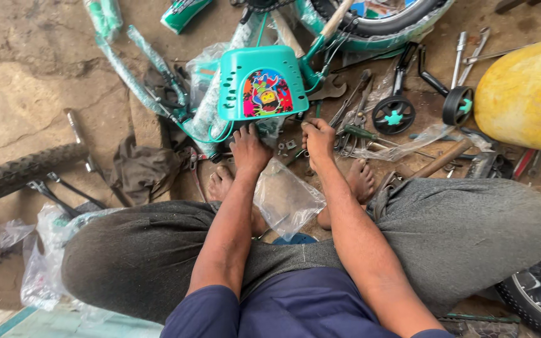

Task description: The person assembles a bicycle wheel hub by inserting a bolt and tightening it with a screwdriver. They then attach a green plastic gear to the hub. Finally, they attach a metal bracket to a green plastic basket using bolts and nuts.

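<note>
At nine o'clock a black tyre (23, 172) is cut off by the left edge. A dark rag (140, 169) lies crumpled beside it. The fingertips of the left hand (248, 150) are hidden under the lower edge of the teal basket (261, 84), so its grip cannot be told; it lies palm down, touching the basket's bottom edge. The basket sits at twelve o'clock from both hands: a teal plastic box with rows of holes on its side and a bright cartoon sticker on its face, wrapped tubes and cables around it. A clear plastic bag (286, 197) lies between the forearms, at six o'clock from the hands. Small bolts (286, 147) are scattered between the two hands, too small to make out well. The right hand (317, 138) is curled, fingers bent down to the ground; whether anything is pinched cannot be told. At two o'clock lie pliers (352, 109) and two small black wheels (394, 114). At three o'clock a yellow container (527, 94) is cut off by the right edge.
</note>
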